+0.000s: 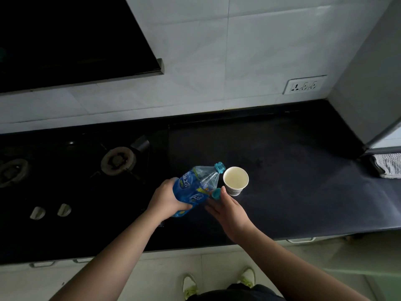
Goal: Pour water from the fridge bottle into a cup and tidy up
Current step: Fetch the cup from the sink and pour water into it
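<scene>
A clear plastic bottle (196,187) with a blue label is tilted over the dark counter (293,181), its open neck pointing up and right toward a white paper cup (235,180). My left hand (168,199) grips the bottle's lower body. My right hand (227,210) hovers just right of the bottle and pinches the teal cap (216,194) between its fingertips, close to the cup's near side. The cup stands upright on the counter; its inside looks pale, and I cannot tell how much water it holds.
A black gas hob (118,159) with two knobs (51,210) lies left of the cup. A range hood (71,40) hangs above it. A wall socket (303,84), the grey fridge side (368,83) and a folded cloth (388,165) are at the right.
</scene>
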